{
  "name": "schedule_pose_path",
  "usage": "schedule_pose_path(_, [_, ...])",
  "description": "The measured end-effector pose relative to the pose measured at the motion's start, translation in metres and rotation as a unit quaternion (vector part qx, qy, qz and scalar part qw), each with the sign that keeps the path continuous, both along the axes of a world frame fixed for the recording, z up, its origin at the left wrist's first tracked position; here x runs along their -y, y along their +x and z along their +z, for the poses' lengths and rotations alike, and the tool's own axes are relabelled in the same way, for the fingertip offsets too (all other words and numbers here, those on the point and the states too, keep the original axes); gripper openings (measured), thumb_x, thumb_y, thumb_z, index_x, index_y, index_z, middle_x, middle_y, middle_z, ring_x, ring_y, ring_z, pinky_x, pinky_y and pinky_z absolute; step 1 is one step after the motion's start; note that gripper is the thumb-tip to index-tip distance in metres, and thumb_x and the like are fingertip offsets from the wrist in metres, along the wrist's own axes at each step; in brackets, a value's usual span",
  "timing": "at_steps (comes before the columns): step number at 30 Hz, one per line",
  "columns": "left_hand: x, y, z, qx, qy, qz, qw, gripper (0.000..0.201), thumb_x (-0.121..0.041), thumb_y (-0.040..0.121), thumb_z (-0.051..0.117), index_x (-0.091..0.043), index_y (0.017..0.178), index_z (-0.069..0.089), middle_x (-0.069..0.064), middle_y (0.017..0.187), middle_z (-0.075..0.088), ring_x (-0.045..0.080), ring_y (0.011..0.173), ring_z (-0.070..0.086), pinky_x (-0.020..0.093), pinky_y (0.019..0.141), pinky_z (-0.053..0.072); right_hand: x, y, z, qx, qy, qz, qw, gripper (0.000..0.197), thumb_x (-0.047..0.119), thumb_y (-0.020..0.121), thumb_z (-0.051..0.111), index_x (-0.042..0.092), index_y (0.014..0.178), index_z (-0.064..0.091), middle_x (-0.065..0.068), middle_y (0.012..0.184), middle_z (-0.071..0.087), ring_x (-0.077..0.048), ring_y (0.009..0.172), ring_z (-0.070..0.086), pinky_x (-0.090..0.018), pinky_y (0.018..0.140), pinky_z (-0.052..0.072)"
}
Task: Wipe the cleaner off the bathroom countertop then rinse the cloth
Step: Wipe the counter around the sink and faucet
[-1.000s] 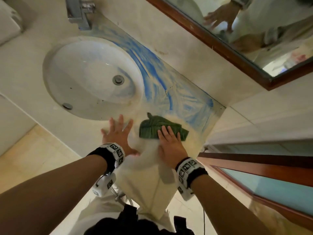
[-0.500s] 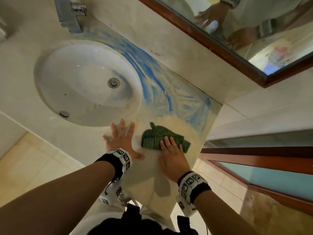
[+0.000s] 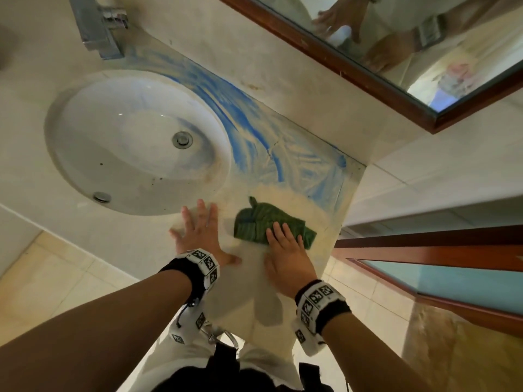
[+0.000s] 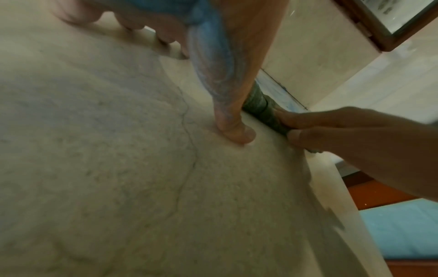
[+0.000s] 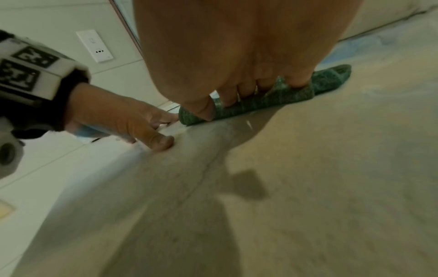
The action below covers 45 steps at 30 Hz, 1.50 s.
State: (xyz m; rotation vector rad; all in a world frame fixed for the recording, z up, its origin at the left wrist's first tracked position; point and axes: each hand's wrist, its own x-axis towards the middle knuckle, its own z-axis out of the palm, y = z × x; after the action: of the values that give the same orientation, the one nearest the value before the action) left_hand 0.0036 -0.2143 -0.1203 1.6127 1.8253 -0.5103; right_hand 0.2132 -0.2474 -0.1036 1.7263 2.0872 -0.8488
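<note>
My right hand (image 3: 285,257) lies flat on the green cloth (image 3: 266,223). My fingers (image 5: 246,88) are straight and press the near edge of the cloth down onto the countertop (image 3: 254,290). I am not curling them round it. The cloth is folded and a bit bunched up. It sits on the counter to the right of the sink (image 3: 135,142), near the counter's right end.

My left hand (image 3: 202,233) is flat too, with the fingers spread wide. It rests on the counter just beside the cloth, close to the sink's front rim. The thumb (image 4: 237,131) pushes down on the stone, and it has blue smears on it.

Blue cleaner (image 3: 254,137) streaks the counter behind the cloth. It curves round the back of the sink and runs to the far right corner. The part of the counter near me looks pale and plain.

A metal tap (image 3: 99,29) stands behind the sink. A mirror (image 3: 424,52) with a brown wood frame hangs on the wall above.
</note>
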Motion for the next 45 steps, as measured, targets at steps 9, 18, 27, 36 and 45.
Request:
schedule_pose_path(9, [-0.003,0.004,0.003,-0.007,-0.003,0.011,1.000,0.148,-0.085,0.048,0.067,-0.024,0.151,-0.021,0.000,0.157,-0.029,0.038,0.145,-0.020,0.068,0.110,0.017,-0.099,-0.035,-0.012,-0.013,0.021,0.052,0.998,0.065,0.043,0.100,0.030,0.018,0.156,0.009,0.000,0.164,-0.004,-0.021,0.150,-0.008,-0.053,0.120,-0.001])
schedule_pose_path(18, [-0.002,0.003,0.000,0.002,-0.005,0.030,1.000,0.153,-0.087,0.041,0.069,-0.031,0.150,-0.023,-0.005,0.156,-0.032,0.033,0.145,-0.023,0.068,0.111,0.012,-0.007,0.019,-0.005,-0.025,0.028,0.085,0.996,0.067,0.049,0.096,0.016,0.018,0.156,0.013,-0.002,0.164,0.001,-0.024,0.150,-0.005,-0.052,0.120,-0.002])
schedule_pose_path(27, [-0.004,0.015,0.004,-0.023,-0.004,0.070,0.997,0.151,-0.075,0.045,0.080,-0.032,0.152,-0.018,-0.003,0.158,-0.028,0.033,0.146,-0.019,0.063,0.113,0.013,-0.050,0.080,-0.026,-0.047,0.072,0.071,0.994,0.059,0.041,0.098,0.014,0.025,0.153,0.027,0.005,0.163,0.013,-0.015,0.150,0.001,-0.041,0.119,-0.006])
schedule_pose_path(36, [-0.006,0.062,0.001,-0.028,-0.014,0.103,0.994,0.130,-0.058,0.069,0.077,-0.024,0.152,-0.017,0.006,0.159,-0.025,0.031,0.147,-0.020,0.054,0.119,0.002,0.060,0.120,-0.024,-0.070,0.083,0.120,0.987,0.055,0.045,0.098,0.031,0.019,0.143,0.045,-0.003,0.154,0.037,-0.025,0.144,0.030,-0.053,0.116,0.023])
schedule_pose_path(45, [-0.010,0.099,0.007,-0.057,-0.037,0.181,0.981,0.138,-0.066,0.062,0.078,-0.026,0.151,-0.020,0.007,0.157,-0.029,0.044,0.143,-0.022,0.049,0.120,0.000,-0.063,0.151,-0.038,-0.040,0.115,0.076,0.990,0.054,0.039,0.101,0.025,0.020,0.152,0.029,-0.003,0.162,0.016,-0.023,0.150,0.008,-0.046,0.120,0.003])
